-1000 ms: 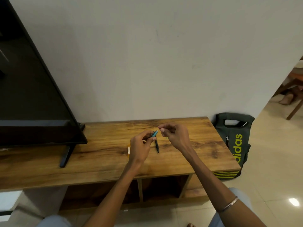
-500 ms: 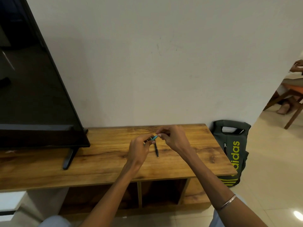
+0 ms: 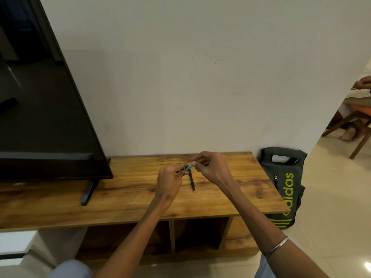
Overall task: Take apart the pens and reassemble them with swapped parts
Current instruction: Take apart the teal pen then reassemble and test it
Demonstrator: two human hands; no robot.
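Pens are what you have in front of you: a teal pen piece (image 3: 188,167) pinched in your left hand (image 3: 169,182), and a dark pen (image 3: 192,181) that seems to lie on the wooden cabinet (image 3: 124,189) just behind your hands, tip toward you. Your left thumb and fingers close around the lower end of the teal piece, so most of it is hidden; only the short upper end shows. Your right hand (image 3: 210,169) meets that end with its fingertips (image 3: 194,163) pressed together, but the fingers curl inward and I cannot tell whether they grip the teal piece itself or some small part. The dark pen's upper end is covered by your hands. A television (image 3: 46,117) stands at the left, cut off by the frame edge. A dark bag (image 3: 285,185) leans beside the cabinet's right end.
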